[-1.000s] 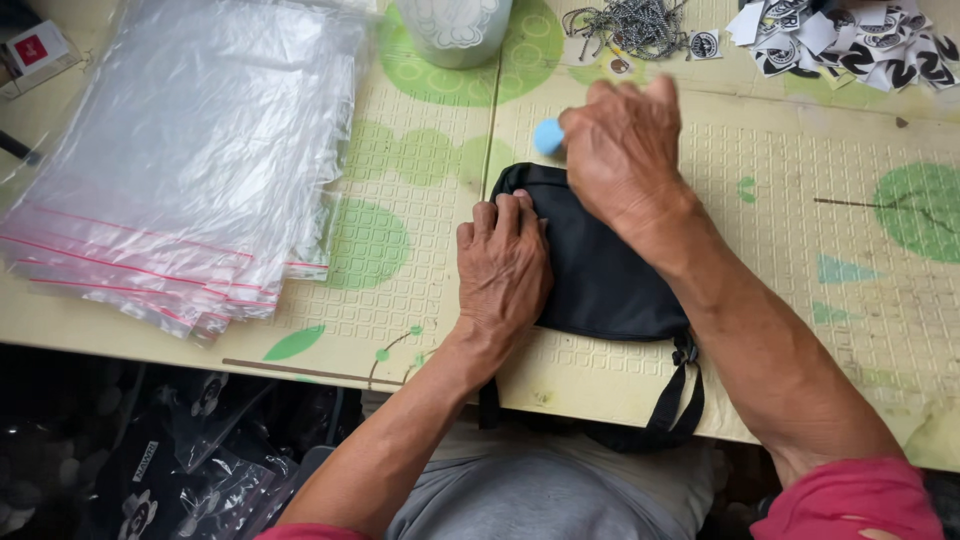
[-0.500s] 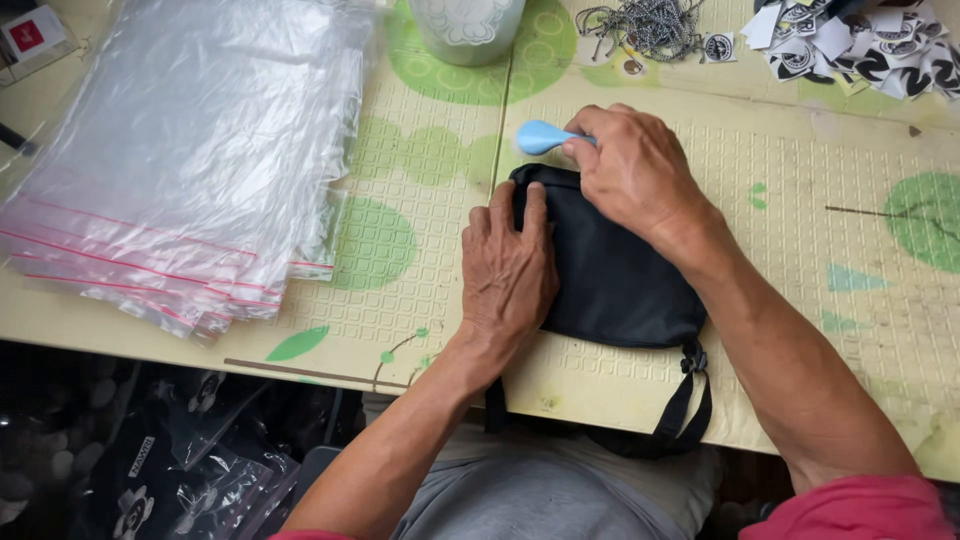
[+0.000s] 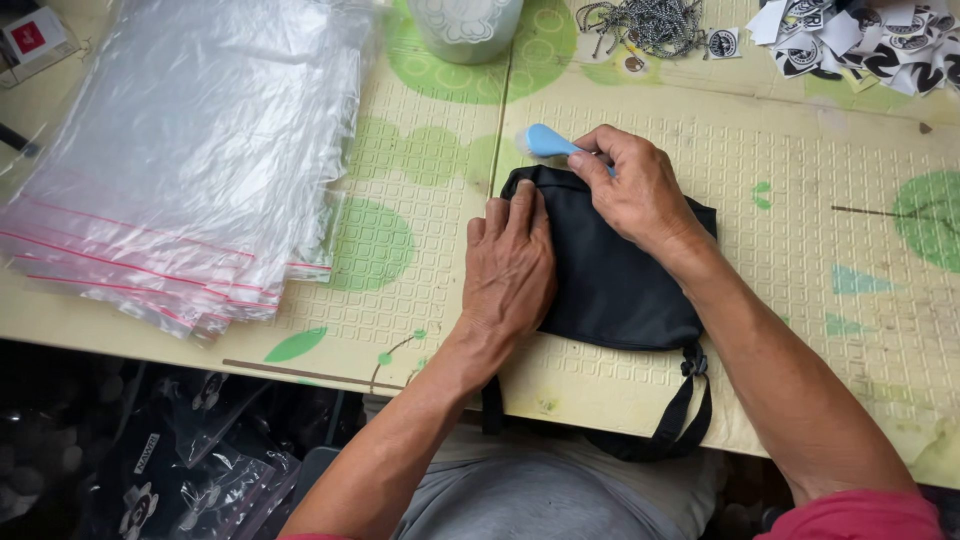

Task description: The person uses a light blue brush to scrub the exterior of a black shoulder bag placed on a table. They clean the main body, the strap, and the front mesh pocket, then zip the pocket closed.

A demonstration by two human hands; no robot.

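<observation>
a black bag (image 3: 615, 275) lies flat on the table (image 3: 850, 330), close to the near edge, and its strap (image 3: 690, 410) hangs down over that edge. the left hand (image 3: 510, 265) lies flat on the bag's left side with the fingers pressing down; it grips nothing. the right hand (image 3: 640, 190) is closed around a small blue tool (image 3: 545, 140) and holds it at the bag's top edge.

the bag looks soft and light, made of cloth, so it would bend and fold if you picked it up. it does not look like it could break. a good place to take it is the strap or the firm top edge.

a big pile of clear plastic bags (image 3: 190, 160) with thin red strips lies on the left. they look slippery. at the top right is a heap of small black and white tags (image 3: 870, 40), some round. next to them is a bunch of little metal chains (image 3: 645, 25). a pale cup (image 3: 465, 25) stands at the top.
</observation>
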